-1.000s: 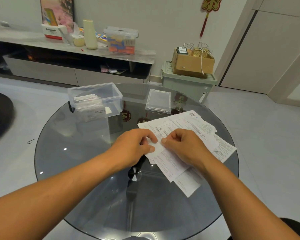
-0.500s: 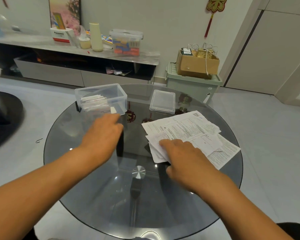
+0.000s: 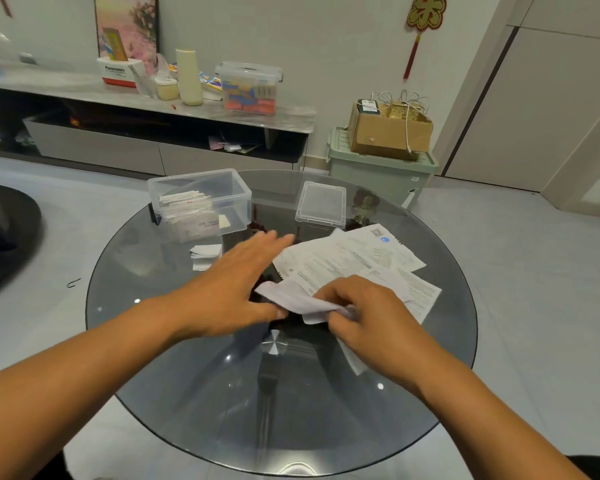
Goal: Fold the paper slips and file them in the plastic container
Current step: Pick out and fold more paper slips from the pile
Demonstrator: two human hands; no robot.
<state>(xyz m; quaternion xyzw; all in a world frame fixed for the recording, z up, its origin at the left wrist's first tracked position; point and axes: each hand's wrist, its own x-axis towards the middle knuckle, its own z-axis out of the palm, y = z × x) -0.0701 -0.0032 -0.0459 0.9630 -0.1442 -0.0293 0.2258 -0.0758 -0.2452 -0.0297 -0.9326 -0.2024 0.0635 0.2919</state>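
Observation:
A clear plastic container point(image 3: 238, 199) stands at the table's far left with folded slips point(image 3: 189, 211) stacked inside. One small folded slip point(image 3: 205, 252) lies on the glass just in front of it. A pile of printed paper slips point(image 3: 354, 261) is spread at the right. My right hand point(image 3: 364, 315) pinches a white slip point(image 3: 291, 299) lifted off the pile's near edge. Left of that slip my left hand point(image 3: 232, 289) hovers with fingers straight, thumb close to the paper.
The container's clear lid point(image 3: 321, 204) lies flat behind the pile. The round dark glass table point(image 3: 187, 393) has a metal hub point(image 3: 273, 344) at its centre. A green bin with a cardboard box point(image 3: 388, 133) stands beyond the table.
My left hand went toward the container, left a folded slip in front of it, and came back toward the pile. My right hand has picked a new slip off the pile.

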